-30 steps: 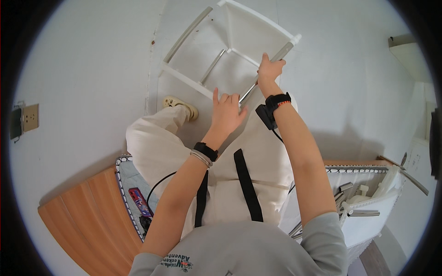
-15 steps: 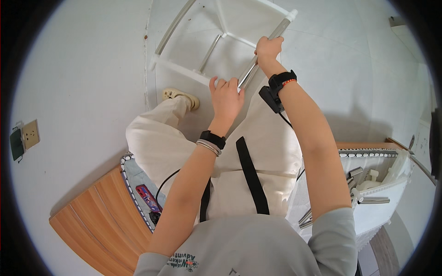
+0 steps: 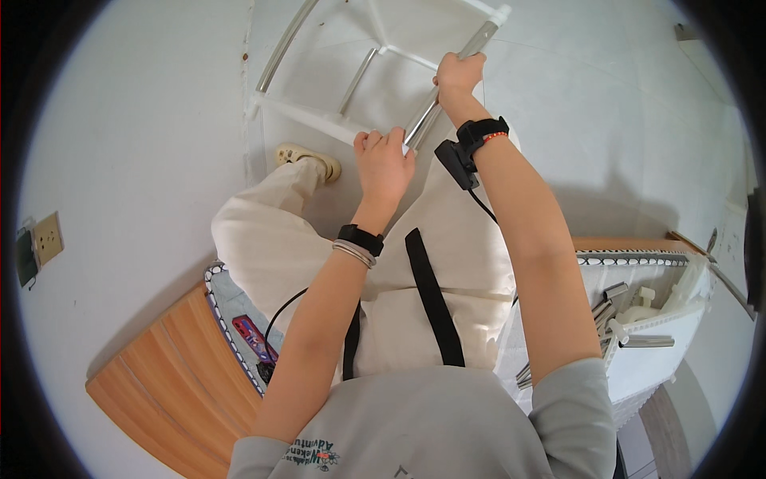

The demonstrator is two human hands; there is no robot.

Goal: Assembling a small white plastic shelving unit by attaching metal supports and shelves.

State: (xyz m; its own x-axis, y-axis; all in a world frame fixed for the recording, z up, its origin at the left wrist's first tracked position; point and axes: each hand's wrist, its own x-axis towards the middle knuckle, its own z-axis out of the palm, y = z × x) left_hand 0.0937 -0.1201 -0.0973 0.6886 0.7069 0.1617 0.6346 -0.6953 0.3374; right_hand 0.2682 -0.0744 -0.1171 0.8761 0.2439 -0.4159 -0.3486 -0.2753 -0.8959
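A rack frame (image 3: 307, 120) of white plastic bars and shiny metal tubes stands in front of my knees. My right hand (image 3: 459, 77) is wrapped round the metal tube (image 3: 483, 37) on its right side, partway along. At the near corner of that tube my left hand (image 3: 384, 168) grips the white plastic end of the frame, its fingers curled over the top. Another metal tube (image 3: 285, 46) forms the far left side, and a shorter tube (image 3: 358, 81) stands inside the frame. The undersides of both grips are hidden.
At the right, a white box (image 3: 662, 339) holds metal tubes and white plastic fittings. A phone-like object (image 3: 255, 338) lies on the bed edge left of my leg. The wooden headboard (image 3: 179, 375) is at lower left. A wall socket (image 3: 48, 238) is on the left wall.
The frame and both my hands have shifted slightly up and left in view. Both grips look the same as before.
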